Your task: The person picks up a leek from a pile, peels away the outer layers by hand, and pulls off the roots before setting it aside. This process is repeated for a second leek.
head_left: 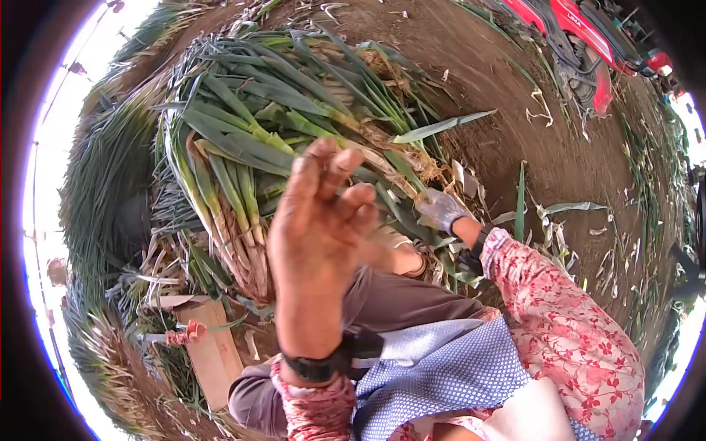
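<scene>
My bare left hand (320, 213) is raised close to the camera, slightly blurred, with its fingers apart and partly bent. Nothing shows in it. My right hand (440, 211), in a pale, dirty glove, is closed at the lower end of a leek stalk (390, 167) on the near edge of the pile. Its fingertips are partly hidden. Behind both hands lies a big heap of leeks (257, 95) with long green leaves and pale, brownish stems. Several leek stems (243, 250) hang down just left of my left hand.
A cardboard box (209, 353) with a red-wrapped handle (187, 333) across it stands at lower left. More leeks (103, 176) are stacked along the left. Loose leaves (577, 207) litter the brown soil. A red machine (581, 33) stands at upper right.
</scene>
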Motion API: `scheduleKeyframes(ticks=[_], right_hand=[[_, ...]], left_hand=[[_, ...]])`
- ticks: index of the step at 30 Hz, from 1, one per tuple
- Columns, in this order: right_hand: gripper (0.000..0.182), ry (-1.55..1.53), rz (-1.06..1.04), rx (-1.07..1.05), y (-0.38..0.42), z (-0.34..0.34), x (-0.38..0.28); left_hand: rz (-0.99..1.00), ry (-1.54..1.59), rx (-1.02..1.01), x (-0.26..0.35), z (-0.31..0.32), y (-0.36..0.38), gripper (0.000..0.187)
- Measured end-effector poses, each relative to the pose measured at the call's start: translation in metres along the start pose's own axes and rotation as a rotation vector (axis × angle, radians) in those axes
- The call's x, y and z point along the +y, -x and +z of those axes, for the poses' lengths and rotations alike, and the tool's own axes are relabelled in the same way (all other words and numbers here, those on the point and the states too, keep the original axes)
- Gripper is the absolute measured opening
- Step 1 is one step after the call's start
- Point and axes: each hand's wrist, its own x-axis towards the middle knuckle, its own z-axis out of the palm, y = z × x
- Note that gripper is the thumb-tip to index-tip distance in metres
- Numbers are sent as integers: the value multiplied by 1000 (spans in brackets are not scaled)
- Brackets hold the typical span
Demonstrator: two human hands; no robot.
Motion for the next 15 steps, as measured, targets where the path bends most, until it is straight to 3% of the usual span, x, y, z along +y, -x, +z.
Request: scheduleKeyframes(ticks=[2,4,8,9,12,14,15], right_hand=[[33,206,-117,257,-30,0,4],[37,202,-61,241,-56,-14,0],[31,183,-9,433,-108,-22,43],[31,155,155,386,-116,-27,50],[30,181,318,227,-139,-26,96],[31,783,129,11,-169,-3,153],[31,974,82,-93,-154,-8,130]], left_hand=[[-59,55,168,-26,-2,-16,25],[-122,75,199,-48,-12,-26,23],[-200,-12,425,-70,-42,-33,23],[-199,-39,431,-69,-44,-31,24],[-202,-42,379,-64,-42,-33,25],[-206,-29,375,-64,-40,-35,25],[-190,-8,378,-67,-37,-36,26]])
